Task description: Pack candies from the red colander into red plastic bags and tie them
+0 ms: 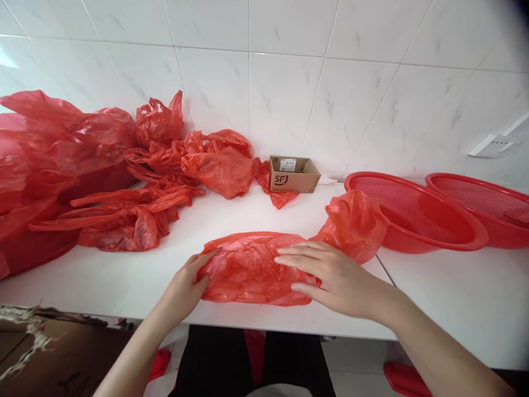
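A red plastic bag point(252, 270) lies spread on the white table in front of me, its crumpled mouth facing up. At its left end, my left hand point(190, 284) rests with thumb and fingers apart, the fingertips touching the film. My right hand point(330, 275) reaches over the right end, its fingers stretched out and the thumb apart from them. I cannot tell whether those fingertips press on the bag or hover just above it. Just behind my right hand stands another puffed-up red plastic bag point(355, 223), leaning by a red basket.
Two red mesh baskets point(413, 242) stand at the right. A small cardboard box point(295, 182) sits near the tiled wall. Several red plastic bags point(219, 165) are piled at the left. Below the table's front edge, a torn cardboard box point(74, 353) is at the left.
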Tool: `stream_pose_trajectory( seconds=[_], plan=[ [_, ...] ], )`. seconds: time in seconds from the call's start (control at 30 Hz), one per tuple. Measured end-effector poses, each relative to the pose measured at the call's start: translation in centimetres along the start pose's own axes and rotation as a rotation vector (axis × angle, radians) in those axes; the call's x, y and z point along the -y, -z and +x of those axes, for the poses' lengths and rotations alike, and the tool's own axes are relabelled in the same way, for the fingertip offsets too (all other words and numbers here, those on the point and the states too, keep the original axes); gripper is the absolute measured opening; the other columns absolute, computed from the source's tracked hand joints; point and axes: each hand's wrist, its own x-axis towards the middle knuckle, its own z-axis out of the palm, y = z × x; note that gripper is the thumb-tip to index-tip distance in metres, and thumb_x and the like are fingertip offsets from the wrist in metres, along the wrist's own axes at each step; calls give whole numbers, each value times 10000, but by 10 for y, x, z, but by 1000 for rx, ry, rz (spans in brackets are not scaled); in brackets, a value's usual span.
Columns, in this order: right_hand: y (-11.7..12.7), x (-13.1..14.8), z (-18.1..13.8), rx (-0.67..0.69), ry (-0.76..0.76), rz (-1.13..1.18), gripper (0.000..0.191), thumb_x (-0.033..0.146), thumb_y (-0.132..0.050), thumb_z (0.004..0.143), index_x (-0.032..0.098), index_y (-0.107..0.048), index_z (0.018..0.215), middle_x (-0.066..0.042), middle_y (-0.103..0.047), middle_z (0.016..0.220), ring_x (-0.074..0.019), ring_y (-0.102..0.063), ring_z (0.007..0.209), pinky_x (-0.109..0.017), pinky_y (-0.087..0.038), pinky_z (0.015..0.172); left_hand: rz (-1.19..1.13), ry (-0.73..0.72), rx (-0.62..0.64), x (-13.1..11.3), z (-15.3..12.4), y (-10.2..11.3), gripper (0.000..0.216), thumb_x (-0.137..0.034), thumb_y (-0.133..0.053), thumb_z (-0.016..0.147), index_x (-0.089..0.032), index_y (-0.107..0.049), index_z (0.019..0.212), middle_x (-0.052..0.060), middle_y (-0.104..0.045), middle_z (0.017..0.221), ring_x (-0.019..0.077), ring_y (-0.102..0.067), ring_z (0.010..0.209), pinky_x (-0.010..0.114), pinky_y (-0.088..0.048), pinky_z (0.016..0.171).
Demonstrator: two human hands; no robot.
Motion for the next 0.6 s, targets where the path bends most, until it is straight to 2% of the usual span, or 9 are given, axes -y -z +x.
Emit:
stream_pose_trajectory(
  seconds=[0.07,0.1,0.17,0.23,0.3,0.37,0.43,0.5,0.6],
  plan=[
    [25,8,-24,-201,151,104,446,270,-570,892,375,-539,1325,16,-621,1287,-215,-563,1185,-406,-452,1003,-89,7,31,-2,-2,3,552,-207,-397,829,-268,-494,1369,64,-555,1103,160,-579,720,298,-492,665],
    [38,8,-35,-342,168,114,406,279,-580,889,389,-571,1279,25,-658,1217,-204,-603,1123,-378,-490,957,-122,5,26,-4,-3,4,536,-232,-407,842,-278,-497,1369,61,-549,1124,154,-568,711,294,-485,657],
    [59,0,-50,-633,53,73,292,305,-590,882,400,-636,1155,23,-702,1079,-206,-651,999,-368,-527,878,-170,-9,12,-8,-4,5,493,-305,-428,874,-298,-509,1360,50,-546,1125,147,-545,694,290,-472,649],
    [68,-19,-54,-763,-156,9,253,389,-619,856,380,-651,1107,4,-696,1078,-236,-647,997,-410,-520,874,-199,-17,9,-12,-6,4,469,-388,-447,891,-311,-523,1348,38,-559,1082,153,-540,703,289,-464,656],
    [62,-42,-49,-621,-309,-30,473,511,-692,762,339,-610,1195,-33,-653,1187,-292,-606,1090,-465,-501,891,-225,3,33,-16,-8,4,472,-445,-471,888,-307,-541,1334,31,-591,1032,168,-557,736,291,-463,678],
    [47,-65,-39,-313,-369,-61,633,593,-725,677,279,-599,1212,-76,-650,1168,-324,-597,1089,-450,-509,834,-264,33,85,-18,-12,7,467,-471,-493,878,-290,-573,1300,29,-635,985,190,-578,780,293,-460,701],
    [33,-82,-27,-80,-390,-125,472,609,-647,744,211,-667,998,-90,-683,957,-292,-644,903,-373,-499,705,-303,43,139,-17,-19,12,425,-476,-510,868,-274,-626,1223,26,-665,921,207,-591,814,291,-453,724],
    [26,-93,-14,-28,-425,-212,409,561,-512,862,186,-624,742,-73,-648,746,-228,-623,691,-316,-434,597,-338,28,209,-16,-28,18,363,-468,-516,863,-260,-674,1115,23,-671,863,210,-595,815,285,-446,729],
    [35,-103,8,-197,-547,-262,446,530,-416,918,192,-538,653,-48,-590,628,-181,-556,560,-286,-348,524,-369,19,366,-17,-39,23,298,-418,-491,882,-242,-694,1012,22,-668,846,190,-583,772,270,-430,705]
  ],
)
